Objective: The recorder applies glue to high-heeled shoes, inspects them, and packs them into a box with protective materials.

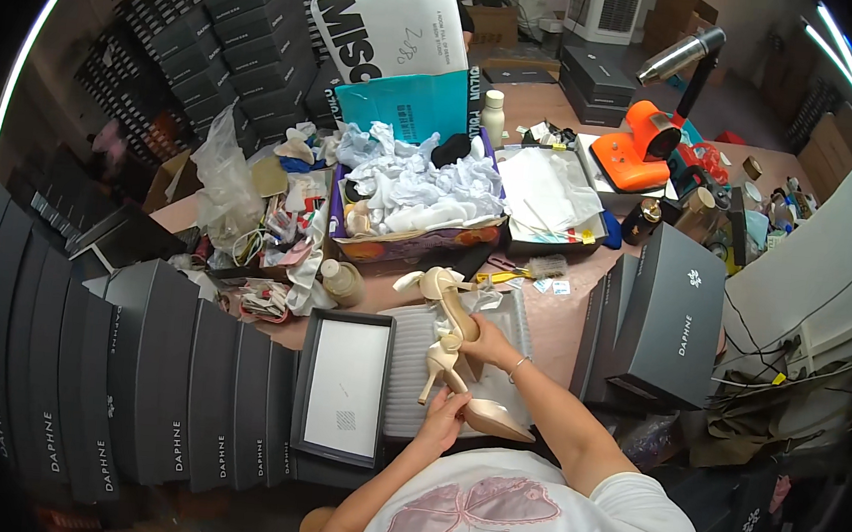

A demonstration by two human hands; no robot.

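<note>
My left hand (pixel 442 419) is closed around the middle of a cream satin high-heeled shoe (pixel 496 418), its pointed toe towards the right and its thin heel jutting left. Just above it, my right hand (pixel 492 345) grips a second matching shoe (pixel 454 314), with a bow-like piece at its back end. The two shoes almost meet in front of me. Beneath them lies a grey striped pad (pixel 411 377) with thin translucent wrapping (pixel 510 318) beside it. Left of the pad is an open dark shoe box part (pixel 388 388) with a white inside.
Dark shoe boxes (pixel 147 374) stand in a row at left, and more (pixel 667 320) at right. Behind the pad sits a box of crumpled white paper (pixel 422 191). A pale jar (pixel 343 282) and an orange stand (pixel 635 152) with a metal heat-gun-like nozzle occupy the table.
</note>
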